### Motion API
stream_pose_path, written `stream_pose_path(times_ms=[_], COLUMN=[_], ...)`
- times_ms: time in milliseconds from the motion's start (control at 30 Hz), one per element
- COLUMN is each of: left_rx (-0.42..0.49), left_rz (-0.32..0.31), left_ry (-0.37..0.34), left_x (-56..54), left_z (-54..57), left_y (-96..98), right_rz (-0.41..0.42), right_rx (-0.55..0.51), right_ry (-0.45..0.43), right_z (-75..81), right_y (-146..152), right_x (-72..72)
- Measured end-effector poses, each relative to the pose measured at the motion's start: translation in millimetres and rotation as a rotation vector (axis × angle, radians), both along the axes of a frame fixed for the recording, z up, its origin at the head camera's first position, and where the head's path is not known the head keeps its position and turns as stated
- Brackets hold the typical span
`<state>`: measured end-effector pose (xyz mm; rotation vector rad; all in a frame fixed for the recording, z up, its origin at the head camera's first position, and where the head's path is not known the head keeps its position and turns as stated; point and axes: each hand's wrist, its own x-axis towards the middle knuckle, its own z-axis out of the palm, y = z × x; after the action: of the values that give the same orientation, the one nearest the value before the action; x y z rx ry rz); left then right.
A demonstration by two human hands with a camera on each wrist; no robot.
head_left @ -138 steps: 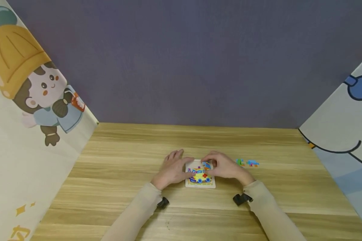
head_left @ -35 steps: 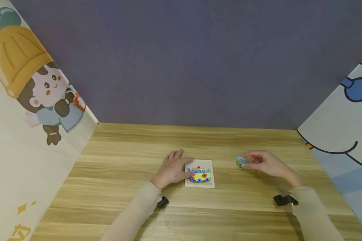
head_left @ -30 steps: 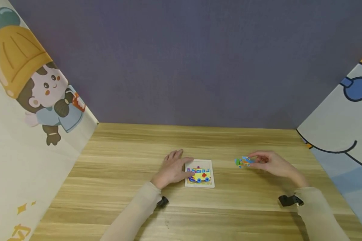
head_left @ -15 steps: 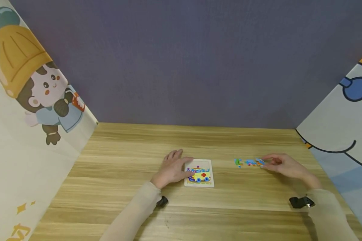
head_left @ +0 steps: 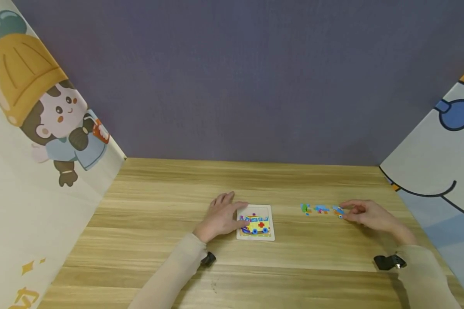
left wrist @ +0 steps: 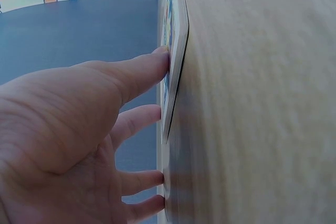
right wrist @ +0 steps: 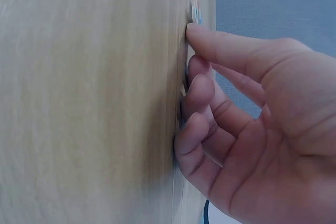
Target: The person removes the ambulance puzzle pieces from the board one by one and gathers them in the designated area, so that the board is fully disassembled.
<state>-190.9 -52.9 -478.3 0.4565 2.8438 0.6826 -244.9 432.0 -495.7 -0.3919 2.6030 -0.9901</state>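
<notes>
A square jigsaw board (head_left: 256,236) with a yellow ambulance picture lies on the table, its upper part bare. My left hand (head_left: 221,216) is spread at the board's left side. Its thumb (left wrist: 152,69) presses on the picture, while other fingertips touch the board's edge and the table. To the right, my right hand (head_left: 371,216) pinches a blue and orange puzzle piece (head_left: 337,210) at its right edge, low at the tabletop. Left of that piece lie a blue and pink puzzle piece (head_left: 322,209) and a green one (head_left: 305,208), in a row.
The wooden table (head_left: 170,257) meets a dark grey panel (head_left: 232,86) at the back. Cartoon-printed walls (head_left: 19,193) stand on both sides. Each wrist wears a black camera (head_left: 388,262).
My right hand has left the board and carried the blue and orange piece rightward, over the other pieces, down to the row's right end. My left hand has stayed on the board.
</notes>
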Motion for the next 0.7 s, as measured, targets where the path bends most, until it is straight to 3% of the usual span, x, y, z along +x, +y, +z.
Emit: stream_pose_path(times_ms=[700], left_rx=[-0.002], left_rz=[-0.002], left_ry=[-0.007], left_x=[1.4], left_z=[2.6], left_y=[0.0], right_rz=[-0.043], right_rx=[0.017], right_ry=[0.012], right_z=[-0.4], right_y=[-4.7], right_x=[3.6])
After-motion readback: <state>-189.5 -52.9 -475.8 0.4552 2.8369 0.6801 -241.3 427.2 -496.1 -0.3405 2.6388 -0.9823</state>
